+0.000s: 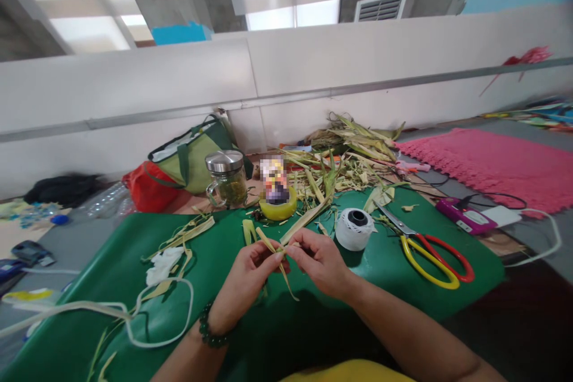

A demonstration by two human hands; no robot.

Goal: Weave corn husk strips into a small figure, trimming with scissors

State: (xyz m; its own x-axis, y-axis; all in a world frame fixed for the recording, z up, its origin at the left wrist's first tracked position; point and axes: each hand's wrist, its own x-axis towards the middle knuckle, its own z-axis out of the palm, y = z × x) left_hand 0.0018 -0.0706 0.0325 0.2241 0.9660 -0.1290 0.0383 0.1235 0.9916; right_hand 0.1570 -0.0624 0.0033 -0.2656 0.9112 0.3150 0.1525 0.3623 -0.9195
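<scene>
Both hands meet over the green mat (394,274), close to its near edge. My left hand (255,268) pinches pale corn husk strips (265,239) between thumb and fingers; one end points up and another hangs below. My right hand (317,259) is closed at the same spot, its thumb and fingers pinched on the husk beside the left thumb. The exact join between the strips is hidden by the fingertips. A roll of white tape or string (353,233) stands just beyond my right hand. Big scissors (430,256) with one yellow and one red handle lie to the right.
A glass mug (227,182) with a metal lid stands at the back, beside a yellow tape roll (278,209). Husks (353,140) are heaped behind. A white cable (192,304) loops on the left; a purple power strip (465,215) lies at right, near a pink cloth (492,161).
</scene>
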